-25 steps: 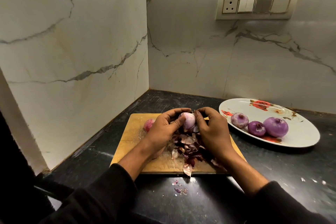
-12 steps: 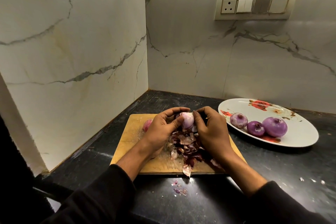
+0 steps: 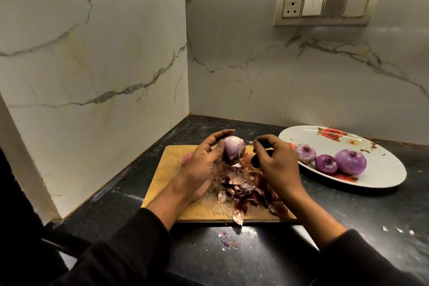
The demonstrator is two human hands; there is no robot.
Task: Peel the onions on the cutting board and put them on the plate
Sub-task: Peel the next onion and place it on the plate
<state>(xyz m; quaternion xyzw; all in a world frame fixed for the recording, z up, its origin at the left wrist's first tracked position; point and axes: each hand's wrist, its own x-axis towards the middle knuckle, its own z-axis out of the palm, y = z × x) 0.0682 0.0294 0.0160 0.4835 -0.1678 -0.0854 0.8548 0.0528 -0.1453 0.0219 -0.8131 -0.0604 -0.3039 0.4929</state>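
Head camera: the left hand (image 3: 204,165) grips a pale, mostly peeled onion (image 3: 233,151) above the far end of the cutting board (image 3: 167,169). The right hand (image 3: 276,165), just beside it, pinches a dark piece of skin (image 3: 257,160) between its fingertips. A heap of peels (image 3: 246,186) lies on the board under both hands, and another onion (image 3: 186,158) shows behind the left hand. Three peeled onions (image 3: 351,161) sit on the flowered plate (image 3: 383,179) at the right.
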